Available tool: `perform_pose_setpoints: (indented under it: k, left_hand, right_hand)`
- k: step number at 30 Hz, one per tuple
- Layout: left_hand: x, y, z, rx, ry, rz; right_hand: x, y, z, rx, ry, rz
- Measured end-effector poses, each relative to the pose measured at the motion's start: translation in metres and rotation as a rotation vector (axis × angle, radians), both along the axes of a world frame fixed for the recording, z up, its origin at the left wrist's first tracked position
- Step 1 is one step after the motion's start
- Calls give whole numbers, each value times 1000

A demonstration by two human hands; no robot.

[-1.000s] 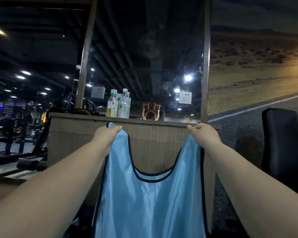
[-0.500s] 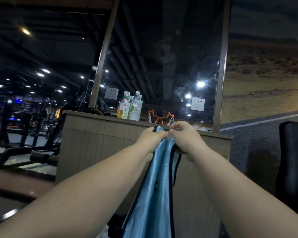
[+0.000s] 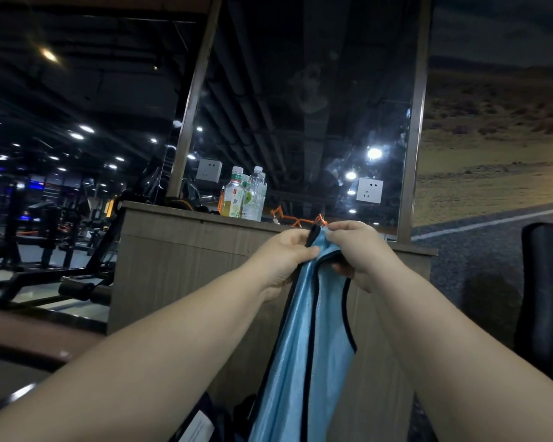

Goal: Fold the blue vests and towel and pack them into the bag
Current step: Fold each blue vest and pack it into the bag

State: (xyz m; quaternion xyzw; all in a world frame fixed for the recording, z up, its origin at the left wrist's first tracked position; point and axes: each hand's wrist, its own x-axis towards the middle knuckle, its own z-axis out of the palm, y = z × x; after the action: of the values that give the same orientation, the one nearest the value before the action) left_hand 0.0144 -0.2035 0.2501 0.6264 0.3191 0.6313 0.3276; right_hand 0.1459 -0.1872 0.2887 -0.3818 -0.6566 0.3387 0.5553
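Right now the left hand [image 3: 284,253] and right hand [image 3: 361,250] are sitting close together mid-frame, both pinching the vest [image 3: 304,362] by its shoulder straps. It is hanging doubled lengthwise toward the bottom edge. Folding seems under way; next it is probably needing a crosswise fold, edges aligned.

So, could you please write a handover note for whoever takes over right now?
Left hand pinches the blue vest at its top.
Right hand pinches the same top, beside the left.
The vest hangs before the wooden counter, shoulders together, halved lengthwise.
Done: first lengthwise fold.
Left: fold it smaller, fold the other vests and towel, pack the bag; towel and bag not clearly in view.
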Motion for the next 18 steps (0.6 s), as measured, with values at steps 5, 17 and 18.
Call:
perform_pose_setpoints:
  k: [5, 17, 18]
  left_hand:
    - [0, 2, 0, 26, 25, 68]
    - [-3, -10, -4, -41, 89, -76]
    - [-2, -11, -4, -36, 97, -90]
  right_hand:
    - [0, -2, 0, 61, 20, -23]
    - [6, -8, -4, 171, -255, 184]
    - [5, -6, -5, 204, -262, 139]
